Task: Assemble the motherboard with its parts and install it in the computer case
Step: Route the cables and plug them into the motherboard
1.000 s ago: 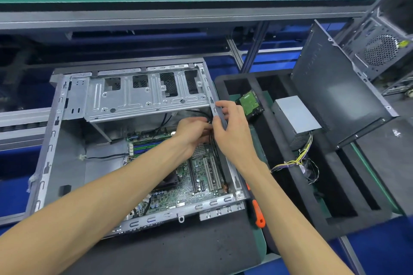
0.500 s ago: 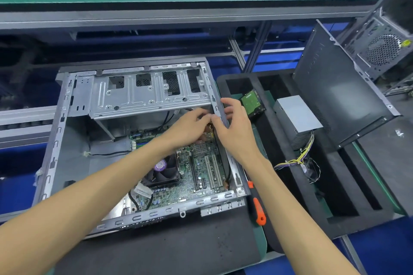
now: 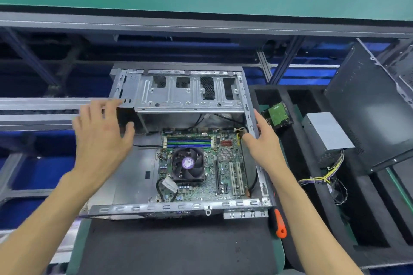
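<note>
An open grey computer case (image 3: 178, 206) lies on a black mat. Inside it sits the green motherboard (image 3: 207, 176) with a black cooler fan (image 3: 188, 164) and blue memory sticks (image 3: 188, 142). My left hand (image 3: 100, 131) hovers with spread fingers over the case's left side, near the drive cage (image 3: 185, 91). At the case's right wall, my right hand (image 3: 262, 140) lies with straight fingers, its thumb inside by the board's corner. Neither hand holds anything.
A black foam tray (image 3: 312, 196) to the right holds a hard drive (image 3: 277, 115) and a grey power supply (image 3: 327, 131) with yellow wires. The dark side panel (image 3: 368, 114) leans at far right. An orange-handled screwdriver (image 3: 279, 223) lies by the case's front right corner.
Both hands left the spot by the board's top right corner. My left hand swung far left over the case; my right hand drew back to the right wall.
</note>
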`<state>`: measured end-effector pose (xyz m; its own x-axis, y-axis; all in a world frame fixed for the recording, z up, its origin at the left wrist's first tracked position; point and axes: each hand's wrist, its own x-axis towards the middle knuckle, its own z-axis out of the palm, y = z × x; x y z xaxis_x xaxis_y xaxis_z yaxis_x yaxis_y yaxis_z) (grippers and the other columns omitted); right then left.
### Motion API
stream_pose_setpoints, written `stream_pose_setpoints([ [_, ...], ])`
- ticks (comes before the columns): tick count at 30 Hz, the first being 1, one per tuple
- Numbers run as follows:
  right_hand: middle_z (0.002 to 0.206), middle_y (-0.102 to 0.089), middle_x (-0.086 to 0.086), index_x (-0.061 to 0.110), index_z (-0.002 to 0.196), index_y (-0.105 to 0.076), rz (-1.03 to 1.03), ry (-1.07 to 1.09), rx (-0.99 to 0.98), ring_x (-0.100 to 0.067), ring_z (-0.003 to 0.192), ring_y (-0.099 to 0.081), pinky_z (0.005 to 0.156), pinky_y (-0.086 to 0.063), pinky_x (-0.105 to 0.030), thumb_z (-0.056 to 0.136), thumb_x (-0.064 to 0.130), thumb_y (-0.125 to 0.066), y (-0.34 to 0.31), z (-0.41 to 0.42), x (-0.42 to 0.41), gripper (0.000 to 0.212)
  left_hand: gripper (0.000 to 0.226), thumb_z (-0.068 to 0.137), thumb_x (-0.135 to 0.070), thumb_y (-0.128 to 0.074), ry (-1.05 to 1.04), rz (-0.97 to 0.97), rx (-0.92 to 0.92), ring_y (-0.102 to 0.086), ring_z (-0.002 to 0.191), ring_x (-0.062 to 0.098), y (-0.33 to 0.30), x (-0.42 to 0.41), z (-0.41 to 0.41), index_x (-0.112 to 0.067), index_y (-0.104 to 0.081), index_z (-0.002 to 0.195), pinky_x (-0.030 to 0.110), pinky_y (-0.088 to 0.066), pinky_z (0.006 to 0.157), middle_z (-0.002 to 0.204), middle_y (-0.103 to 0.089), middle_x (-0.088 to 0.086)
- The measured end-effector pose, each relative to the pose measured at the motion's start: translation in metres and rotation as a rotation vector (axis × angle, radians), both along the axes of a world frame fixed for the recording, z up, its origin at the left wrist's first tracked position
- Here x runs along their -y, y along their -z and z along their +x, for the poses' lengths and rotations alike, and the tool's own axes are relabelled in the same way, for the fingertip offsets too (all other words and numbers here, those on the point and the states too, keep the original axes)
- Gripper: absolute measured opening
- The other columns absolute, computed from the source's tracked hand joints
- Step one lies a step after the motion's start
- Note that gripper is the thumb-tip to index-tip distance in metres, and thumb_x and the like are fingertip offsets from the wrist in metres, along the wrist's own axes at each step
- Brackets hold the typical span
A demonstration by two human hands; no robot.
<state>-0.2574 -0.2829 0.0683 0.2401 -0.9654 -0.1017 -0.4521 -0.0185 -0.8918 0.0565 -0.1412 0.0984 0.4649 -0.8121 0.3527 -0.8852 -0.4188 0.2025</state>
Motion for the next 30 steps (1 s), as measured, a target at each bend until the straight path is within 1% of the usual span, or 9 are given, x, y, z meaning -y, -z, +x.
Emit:
stream_pose_setpoints([
  [3,0.112,-0.055,0.035,0.033,0.158,-0.034,-0.009,0.027,-0.008,0.004,0.058,-0.052,0.052,-0.045,-0.011,0.094,0.006,-0.057,0.003,0.0,-0.002,0.073,0.061,0.097,-0.037,-0.059,-0.155,0.15,-0.31,-0.054,0.102,0.044,0.014,-0.019,0.02,-0.012,-0.031,0.146,0.055,-0.042,0.081,0.125,-0.051,0.024],
  [6,0.114,-0.06,0.032,0.033,0.157,-0.035,-0.029,0.027,-0.009,-0.002,0.062,-0.05,0.052,-0.044,-0.011,0.095,0.004,-0.057,0.003,0.0,-0.002,0.072,0.048,0.104,-0.034,-0.045,-0.134,0.175,-0.581,-0.052,0.066,0.018,0.022,-0.02,0.026,-0.018,-0.03,0.146,0.039,-0.038,0.066,0.083,-0.058,0.003],
  [12,0.125,-0.065,0.01,0.028,0.156,-0.038,-0.049,0.008,-0.043,-0.001,0.063,-0.054,0.056,-0.044,-0.008,0.095,0.001,-0.055,-0.008,0.004,0.014,0.068,0.04,0.105,-0.032,-0.04,-0.116,0.155,-0.584,-0.052,0.078,0.032,0.022,-0.007,0.023,-0.011,-0.036,0.139,0.041,-0.038,0.066,0.079,-0.052,-0.002],
  [14,0.125,-0.064,0.011,0.029,0.156,-0.038,-0.038,0.01,-0.056,-0.011,0.07,-0.058,0.058,-0.045,-0.006,0.097,0.003,-0.055,-0.012,0.004,0.02,0.067,0.038,0.105,-0.03,-0.04,-0.122,0.143,-0.587,-0.05,0.076,0.029,0.022,-0.002,0.021,-0.01,-0.038,0.137,0.04,-0.036,0.066,0.079,-0.051,-0.002],
  [16,0.125,-0.062,0.013,0.03,0.156,-0.038,-0.034,-0.002,-0.065,-0.012,0.08,-0.06,0.064,-0.047,-0.006,0.098,0.009,-0.058,-0.015,0.003,0.021,0.064,0.036,0.104,-0.032,-0.043,-0.123,0.136,-0.616,-0.05,0.078,0.028,0.019,0.001,0.019,-0.011,-0.041,0.133,0.041,-0.038,0.068,0.092,-0.056,0.006],
  [18,0.125,-0.06,0.014,0.03,0.152,-0.043,-0.024,-0.007,-0.063,-0.006,0.095,-0.06,0.076,-0.045,-0.011,0.101,0.023,-0.059,-0.017,0.0,0.017,0.054,0.041,0.102,-0.035,-0.047,-0.099,0.129,-0.602,-0.055,0.098,0.035,0.017,0.002,0.018,-0.01,-0.041,0.135,0.048,-0.044,0.081,0.115,-0.055,0.014],
  [21,0.12,-0.064,0.011,0.029,0.136,-0.057,0.01,0.109,0.002,-0.001,0.106,-0.06,0.082,-0.046,-0.018,0.104,0.043,-0.05,-0.017,-0.015,0.008,0.036,0.054,0.101,-0.031,-0.055,-0.01,0.04,-0.364,-0.044,0.126,0.038,0.012,0.001,0.007,-0.008,-0.036,0.146,0.057,-0.036,0.103,0.138,-0.045,0.017],
  [24,0.106,-0.069,0.005,0.028,0.118,-0.063,0.011,0.225,0.003,-0.009,0.094,-0.068,0.086,-0.055,-0.033,0.106,0.034,-0.048,-0.014,-0.042,-0.002,0.021,0.041,0.097,-0.019,-0.061,0.167,-0.126,-0.265,-0.045,0.127,0.033,-0.001,0.004,-0.023,-0.011,-0.051,0.136,0.053,-0.032,0.105,0.135,-0.051,0.01],
  [30,0.084,-0.065,0.005,0.023,0.108,-0.063,0.056,0.127,-0.374,-0.017,0.082,-0.065,0.069,-0.043,-0.03,0.097,0.024,-0.06,0.013,-0.108,-0.037,0.011,0.017,0.097,-0.014,-0.06,0.382,-0.149,-0.416,-0.057,0.103,0.022,-0.015,0.003,-0.099,-0.013,-0.068,0.112,0.041,-0.044,0.096,0.107,-0.063,0.001],
])
